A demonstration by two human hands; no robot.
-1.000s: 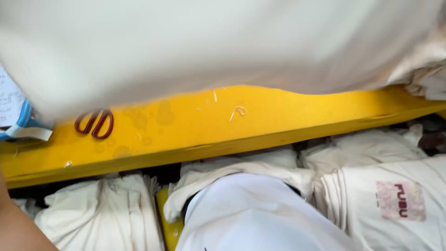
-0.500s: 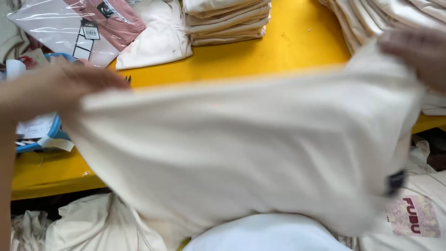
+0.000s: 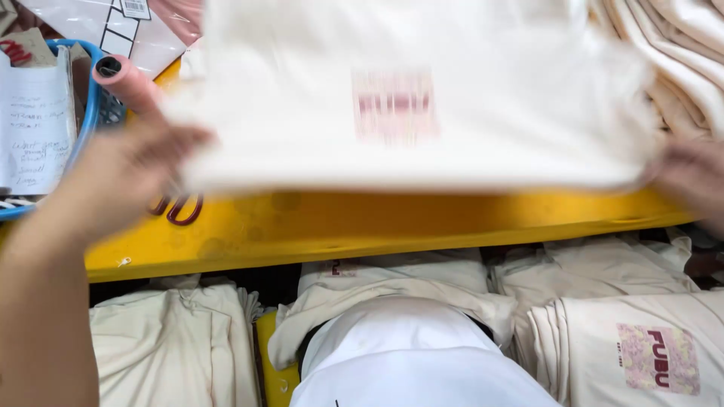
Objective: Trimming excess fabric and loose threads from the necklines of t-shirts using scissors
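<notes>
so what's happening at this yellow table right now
A person is holding a cream T-shirt stretched flat over the yellow table, the left hand gripping one edge and the right hand the other. Its pink printed patch faces up, blurred. Stacks of folded cream shirts sit below the table edge, and a blue basket with papers stands at the left.

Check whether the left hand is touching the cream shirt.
Touching. The head view shows the left hand gripping the cream shirt at its left edge, fingers overlapping the fabric.
</notes>
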